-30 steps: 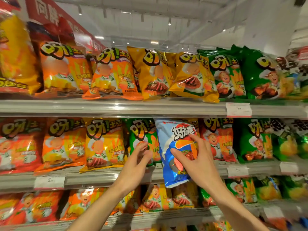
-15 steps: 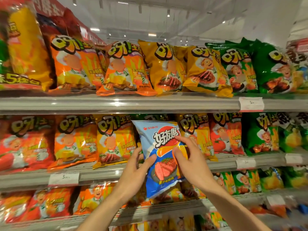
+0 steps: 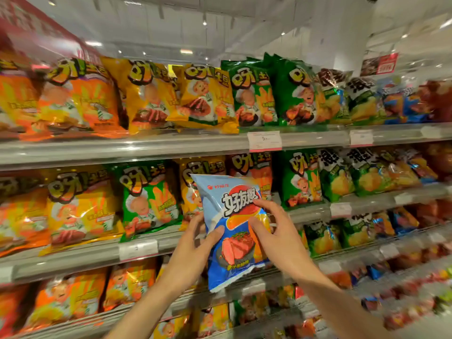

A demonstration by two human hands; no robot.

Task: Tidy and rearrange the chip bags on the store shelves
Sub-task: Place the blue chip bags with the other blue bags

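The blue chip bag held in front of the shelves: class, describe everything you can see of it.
The blue chip bag is glossy, crinkled plastic film, pale blue at the top and deeper blue below, with bold black characters on a red-orange oval and a picture of sliced meat. It is puffed, sealed, upright and slightly tilted, in front of the middle shelf. The left hand grips its left edge; the right hand holds its right side, fingers on the front.
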